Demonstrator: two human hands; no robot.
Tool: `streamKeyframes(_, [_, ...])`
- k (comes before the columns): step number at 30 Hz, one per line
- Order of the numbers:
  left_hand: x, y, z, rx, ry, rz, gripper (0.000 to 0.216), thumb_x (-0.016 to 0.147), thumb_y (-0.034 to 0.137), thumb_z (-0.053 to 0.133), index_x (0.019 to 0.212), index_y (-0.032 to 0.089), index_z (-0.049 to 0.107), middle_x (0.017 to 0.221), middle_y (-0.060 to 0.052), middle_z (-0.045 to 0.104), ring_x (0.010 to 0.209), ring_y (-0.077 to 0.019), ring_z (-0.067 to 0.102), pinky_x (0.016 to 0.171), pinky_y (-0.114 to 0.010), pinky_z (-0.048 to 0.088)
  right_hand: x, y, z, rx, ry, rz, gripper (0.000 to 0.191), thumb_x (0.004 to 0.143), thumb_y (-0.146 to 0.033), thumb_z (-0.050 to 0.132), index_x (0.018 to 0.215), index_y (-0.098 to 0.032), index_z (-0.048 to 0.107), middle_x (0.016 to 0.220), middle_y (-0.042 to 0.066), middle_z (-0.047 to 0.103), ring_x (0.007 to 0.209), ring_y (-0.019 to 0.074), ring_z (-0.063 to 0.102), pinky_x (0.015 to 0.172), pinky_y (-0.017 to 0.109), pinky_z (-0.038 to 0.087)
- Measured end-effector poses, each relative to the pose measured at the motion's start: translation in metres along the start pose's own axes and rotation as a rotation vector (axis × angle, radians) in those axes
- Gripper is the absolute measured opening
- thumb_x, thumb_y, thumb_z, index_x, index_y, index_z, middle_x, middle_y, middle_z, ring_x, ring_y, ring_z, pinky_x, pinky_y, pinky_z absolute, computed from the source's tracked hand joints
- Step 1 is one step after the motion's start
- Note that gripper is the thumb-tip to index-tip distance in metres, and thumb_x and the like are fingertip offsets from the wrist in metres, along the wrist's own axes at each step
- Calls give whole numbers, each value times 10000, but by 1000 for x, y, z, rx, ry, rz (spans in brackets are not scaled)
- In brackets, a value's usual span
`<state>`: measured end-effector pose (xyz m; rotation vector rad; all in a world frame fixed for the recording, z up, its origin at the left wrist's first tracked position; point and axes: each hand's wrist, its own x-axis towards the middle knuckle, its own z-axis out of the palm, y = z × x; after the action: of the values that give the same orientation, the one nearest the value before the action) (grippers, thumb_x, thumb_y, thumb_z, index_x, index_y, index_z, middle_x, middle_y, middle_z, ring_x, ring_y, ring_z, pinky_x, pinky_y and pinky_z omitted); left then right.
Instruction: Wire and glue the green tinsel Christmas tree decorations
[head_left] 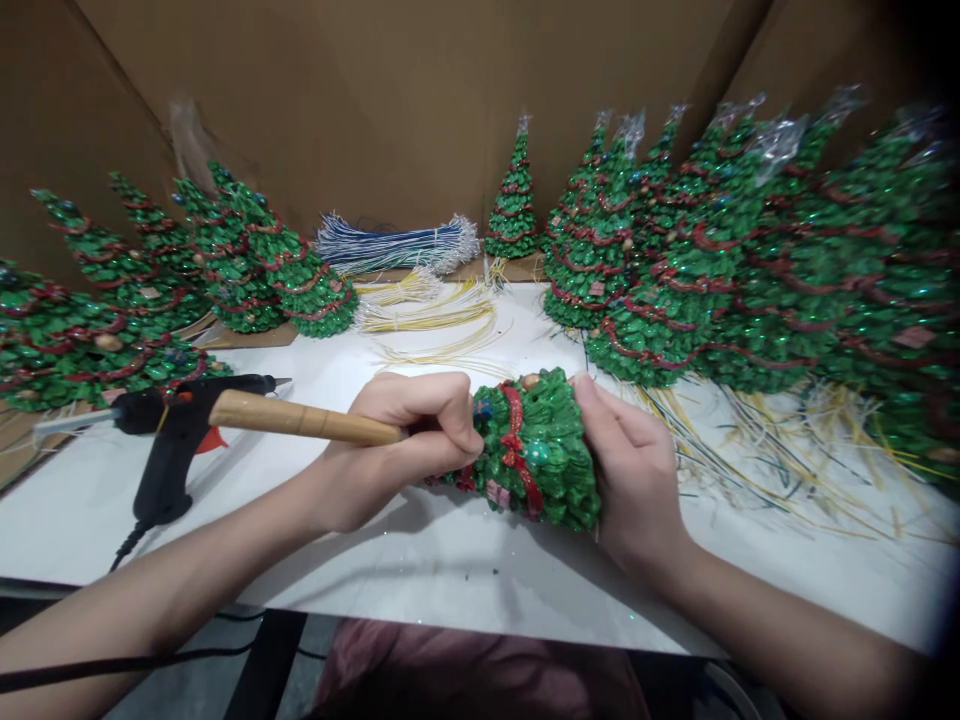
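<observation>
A glittery green Christmas tree figurine (551,455) with red ribbon garlands lies on its side between my hands, just over the white table. My left hand (409,430) is closed around a tool with a bamboo-like handle (300,415); the tool's working end is hidden behind my fingers. Those fingers press against the narrower part of the figurine. My right hand (637,470) grips the figurine's wide base, thumb on the upper edge and the other fingers mostly out of sight behind it.
At left a black glue gun (165,450) rests on the white table (360,570). Bundled blue-white wires (397,245) and yellow wires (435,315) lie at the back. Several tree figurines (277,260) stand left, more (652,270) stand right, above loose wires (772,470).
</observation>
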<state>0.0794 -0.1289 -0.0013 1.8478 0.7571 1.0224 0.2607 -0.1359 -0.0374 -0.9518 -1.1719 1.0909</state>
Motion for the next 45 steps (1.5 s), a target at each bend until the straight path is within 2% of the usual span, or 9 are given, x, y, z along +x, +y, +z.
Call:
streamKeyframes(7, [5,0,-2,-151,-28,-93,219,714,-28,565,586,142,510,542,56,477,510,-54,412,467,-196,306,0,1,0,-15,1,-5,394,859,-422,523,554,-197,417,566,-26,409,530,105,390,522,250,343])
streamKeyframes(17, [9,-3,-4,-273,-66,-192,193,702,27,588,583,151,500,499,53,494,447,-67,413,405,-204,273,0,1,1,-11,4,-22,390,863,-400,524,548,-191,431,568,-24,418,535,102,380,523,243,347])
streamKeyframes(32, [12,-1,-6,-288,-90,-177,197,678,-4,588,562,140,519,502,59,481,454,-51,423,416,-179,291,0,-1,1,-9,-4,-35,397,869,-386,519,544,-184,413,571,-27,389,547,98,355,515,233,336])
streamKeyframes(45, [12,-2,-4,-269,-63,-210,178,670,65,605,569,152,487,485,48,471,430,-64,407,401,-201,268,0,-1,1,-40,21,5,410,846,-445,530,547,-194,402,573,-22,409,547,110,378,517,242,348])
